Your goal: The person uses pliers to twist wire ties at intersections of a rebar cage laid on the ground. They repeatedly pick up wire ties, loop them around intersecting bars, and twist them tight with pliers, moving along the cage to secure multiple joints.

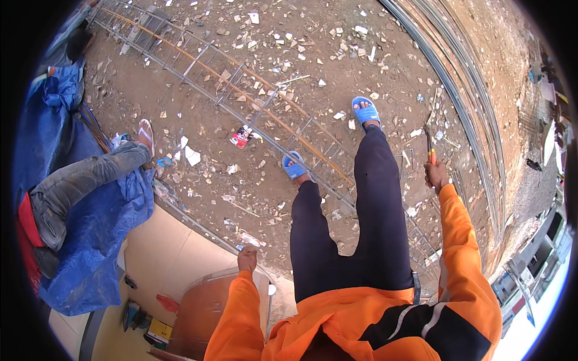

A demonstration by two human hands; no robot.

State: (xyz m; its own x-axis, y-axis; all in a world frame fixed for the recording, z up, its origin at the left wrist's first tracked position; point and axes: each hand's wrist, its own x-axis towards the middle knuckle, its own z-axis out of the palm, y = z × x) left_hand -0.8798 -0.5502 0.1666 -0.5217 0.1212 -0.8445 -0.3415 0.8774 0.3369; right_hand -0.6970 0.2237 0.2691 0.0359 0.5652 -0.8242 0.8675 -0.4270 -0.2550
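My right hand (437,175) is closed round the orange-red handles of a pair of pliers (430,148), whose dark jaws point away from me over the ground. Curled at my left side, my left hand (247,259) hangs above the ground's near edge; whether anything is inside its fingers is hidden. A long rebar cage (235,90), made of bars with cross ties, runs diagonally from the far left to beneath my legs. My feet, in blue slides (294,165), stand at the cage, the left one against its near bar and the right one beyond it.
Long steel bars (466,78) lie in a bundle on the right. At the left, a person in grey trousers (84,180) sits on a blue tarp (102,240). Broken tile pieces (192,156) and a red packet (242,137) litter the dirt. A brown wooden panel (208,313) stands below left.
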